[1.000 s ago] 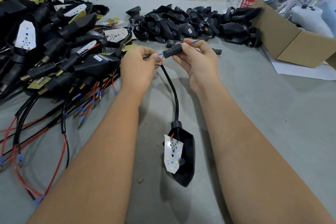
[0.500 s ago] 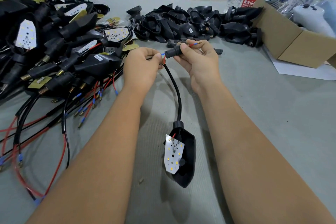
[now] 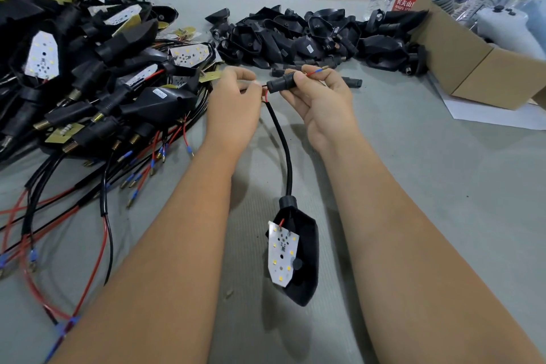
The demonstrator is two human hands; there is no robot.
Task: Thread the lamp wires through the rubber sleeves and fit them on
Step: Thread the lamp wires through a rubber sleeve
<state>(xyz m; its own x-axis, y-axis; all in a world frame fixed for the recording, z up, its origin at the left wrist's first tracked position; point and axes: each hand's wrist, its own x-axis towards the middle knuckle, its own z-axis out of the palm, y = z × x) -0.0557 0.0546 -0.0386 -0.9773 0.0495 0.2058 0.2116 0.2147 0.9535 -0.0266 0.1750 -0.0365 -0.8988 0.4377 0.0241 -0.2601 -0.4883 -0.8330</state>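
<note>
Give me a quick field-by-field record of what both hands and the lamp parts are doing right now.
left hand: pinches the wires at the sleeve's near end
right hand: grips the rubber sleeve
wire tip: red and blue, out past the sleeve's far end
black cable: runs down to the lamp housing
LED board: tilted against the housing
table: grey

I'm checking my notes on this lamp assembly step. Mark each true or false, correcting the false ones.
1. The right hand holds the black rubber sleeve. True.
2. A red wire tip with a brass terminal pokes out of the sleeve's far end. True.
3. The white LED board lies detached from the black lamp housing. False: a red lead joins them.
4. The left hand rests flat on the table. False: it pinches wires at the sleeve's mouth.
</note>
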